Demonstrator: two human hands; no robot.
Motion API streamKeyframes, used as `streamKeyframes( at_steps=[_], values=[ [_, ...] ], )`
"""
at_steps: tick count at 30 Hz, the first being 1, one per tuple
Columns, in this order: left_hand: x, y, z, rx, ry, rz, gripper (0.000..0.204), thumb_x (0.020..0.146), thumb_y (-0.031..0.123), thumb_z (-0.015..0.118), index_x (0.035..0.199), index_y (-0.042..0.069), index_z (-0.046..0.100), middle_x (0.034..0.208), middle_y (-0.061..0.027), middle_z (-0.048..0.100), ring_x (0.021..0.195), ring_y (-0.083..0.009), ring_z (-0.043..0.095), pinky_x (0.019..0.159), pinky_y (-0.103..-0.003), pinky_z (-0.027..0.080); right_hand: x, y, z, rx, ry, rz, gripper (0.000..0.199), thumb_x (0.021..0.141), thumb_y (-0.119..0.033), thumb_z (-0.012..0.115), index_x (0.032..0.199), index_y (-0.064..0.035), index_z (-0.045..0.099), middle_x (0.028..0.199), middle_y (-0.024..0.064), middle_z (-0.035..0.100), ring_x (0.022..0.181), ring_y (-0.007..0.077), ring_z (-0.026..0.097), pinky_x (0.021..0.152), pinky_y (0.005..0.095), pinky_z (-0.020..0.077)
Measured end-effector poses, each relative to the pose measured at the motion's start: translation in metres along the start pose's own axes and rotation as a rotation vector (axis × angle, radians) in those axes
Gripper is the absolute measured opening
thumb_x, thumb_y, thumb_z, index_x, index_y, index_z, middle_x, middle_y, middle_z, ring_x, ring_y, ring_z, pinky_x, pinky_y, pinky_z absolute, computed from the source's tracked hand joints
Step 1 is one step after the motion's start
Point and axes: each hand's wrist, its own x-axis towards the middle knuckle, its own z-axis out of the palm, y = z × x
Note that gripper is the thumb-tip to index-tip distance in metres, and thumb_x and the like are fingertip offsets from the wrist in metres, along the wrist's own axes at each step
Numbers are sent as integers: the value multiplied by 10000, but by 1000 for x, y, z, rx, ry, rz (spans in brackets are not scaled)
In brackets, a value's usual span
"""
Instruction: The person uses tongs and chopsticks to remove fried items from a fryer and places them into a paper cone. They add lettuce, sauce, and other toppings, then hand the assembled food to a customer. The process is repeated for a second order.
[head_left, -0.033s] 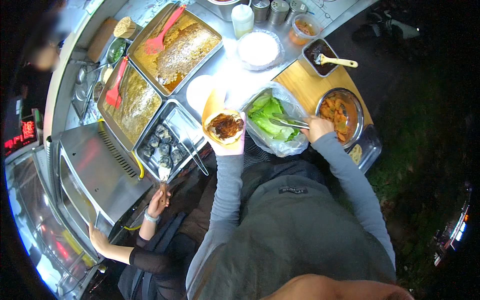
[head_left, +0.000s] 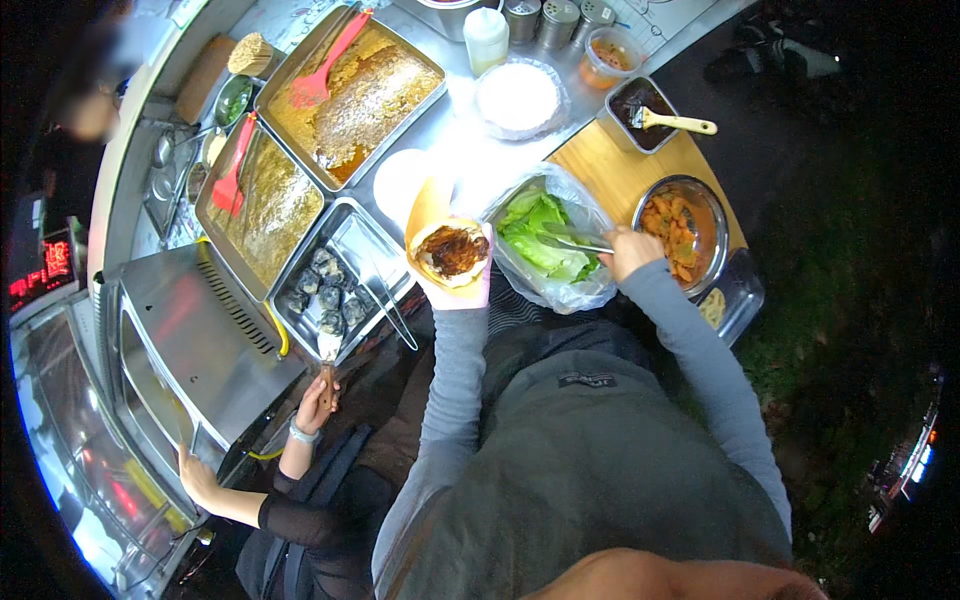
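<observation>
Over the clear plastic bag (head_left: 588,297) of bright green lettuce leaves (head_left: 530,228), the right hand (head_left: 632,253) grips thin silver metal tongs (head_left: 585,246); their 2 arms, apart in the earlier frame, now look nearly together, tips among the leaves. Just left of the bag, the left hand (head_left: 458,299), fingers mostly hidden, still holds a pale, brown-sauced flatbread (head_left: 452,252) in a brown paper sleeve (head_left: 432,200).

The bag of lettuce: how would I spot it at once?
Find the wooden board at the right of the metal counter. By its left edge sits a clear plastic bag of lettuce, where the right hand holds tongs. Large green leaves set it apart from the nearby steel bowl of orange food.
</observation>
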Motion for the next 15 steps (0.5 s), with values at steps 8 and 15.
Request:
streamKeyframes(
  at_steps=[8, 15],
  values=[
    [1, 3, -9, 224, -3, 82, 501, 925, 445, 413, 1325, 143, 414, 1166, -109, 560, 1000, -273, 574, 848, -528, 506, 11, -17, -56, -28, -121, 7, 155, 823, -224, 614, 915, -129, 695, 847, 82, 666, 738, 270, 647, 679, 392, 513],
    [2, -17, -5, -43, 183, -84, 596, 885, 574, 405, 1242, 105, 499, 1207, -105, 566, 1084, -319, 551, 882, -537, 477, -37, -14, -153, 521, 212, -35, 258, 733, -19, 679, 987, 22, 660, 869, 156, 664, 764, 256, 662, 675, 300, 504]
  ],
)
